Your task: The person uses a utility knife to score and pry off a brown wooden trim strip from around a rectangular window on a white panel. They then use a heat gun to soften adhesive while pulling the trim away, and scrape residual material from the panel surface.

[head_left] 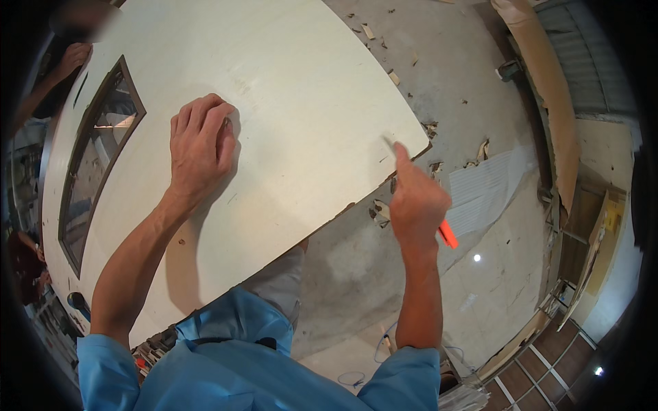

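Note:
A large cream-white panel (pixel 295 130) with a long dark-framed window (pixel 103 161) lies in front of me. My right hand (pixel 418 205) is wrapped around an orange-handled utility knife (pixel 448 234), its index finger stretched along it. The thin blade points at the panel's surface close to the right corner; I cannot tell whether it touches. My left hand (pixel 202 140) rests on the panel between the window and the corner, fingers curled in. Whatever lies inside those fingers, if anything, is hidden. The panel's near edge looks rough and dark.
Torn scraps (pixel 380 214) litter the concrete floor beyond the panel's edge. A translucent sheet (pixel 490 185) lies there too. Another person's hand (pixel 72 60) touches the panel's far left side. A dark-handled tool (pixel 78 302) sits at the left edge. Brown board (pixel 558 116) stands at right.

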### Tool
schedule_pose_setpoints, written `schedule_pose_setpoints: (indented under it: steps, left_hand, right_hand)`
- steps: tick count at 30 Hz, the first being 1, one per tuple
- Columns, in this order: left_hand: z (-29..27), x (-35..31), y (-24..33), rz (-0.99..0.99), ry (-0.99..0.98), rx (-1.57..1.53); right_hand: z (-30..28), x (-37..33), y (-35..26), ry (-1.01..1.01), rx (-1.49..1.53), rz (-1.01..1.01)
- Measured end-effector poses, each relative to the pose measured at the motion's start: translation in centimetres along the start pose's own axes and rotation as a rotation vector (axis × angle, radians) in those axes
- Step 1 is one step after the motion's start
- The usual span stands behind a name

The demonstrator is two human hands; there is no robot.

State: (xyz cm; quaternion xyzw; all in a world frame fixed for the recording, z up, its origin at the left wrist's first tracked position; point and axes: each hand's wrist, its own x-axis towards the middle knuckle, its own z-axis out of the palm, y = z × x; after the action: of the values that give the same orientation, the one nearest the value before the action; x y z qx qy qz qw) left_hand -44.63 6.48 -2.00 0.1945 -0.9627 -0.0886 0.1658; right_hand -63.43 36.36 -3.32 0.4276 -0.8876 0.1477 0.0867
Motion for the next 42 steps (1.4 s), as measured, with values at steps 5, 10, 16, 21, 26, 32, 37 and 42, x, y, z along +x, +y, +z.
schedule_pose_setpoints:
  steps: [5,10,16,21,26,32,37,42]
  left_hand:
    - [-0.1,0.1,0.0,-0.009,-0.017,-0.002]
    - [-0.3,0.2,0.0,0.007,-0.013,-0.016]
    - [-0.1,0.1,-0.1,0.012,-0.010,-0.003]
    - [0.0,0.2,0.0,-0.003,-0.021,0.007]
    - [-0.1,0.3,-0.2,0.023,-0.016,-0.004]
    - [-0.1,0.1,-0.3,0.029,-0.020,-0.003]
    - [0.0,0.1,-0.3,0.017,-0.022,0.001]
    - [0.0,0.2,-0.4,0.010,-0.035,-0.004]
  right_hand:
    - [-0.4,-1.0,-2.5,-0.038,0.028,-0.024]
    - [-0.4,2.5,0.9,0.027,-0.103,-0.054]
    - [0.6,0.6,-0.3,0.013,-0.112,0.026]
    - [0.0,-3.0,-4.1,-0.110,-0.020,-0.066]
    - [-0.3,-0.8,-2.9,-0.019,0.123,-0.072]
    - [1.2,2.9,3.0,0.108,-0.047,0.040]
    - [0.6,-0.3,-1.8,0.044,-0.103,-0.032]
    - [-0.8,-2.2,-5.1,-0.050,0.054,-0.088]
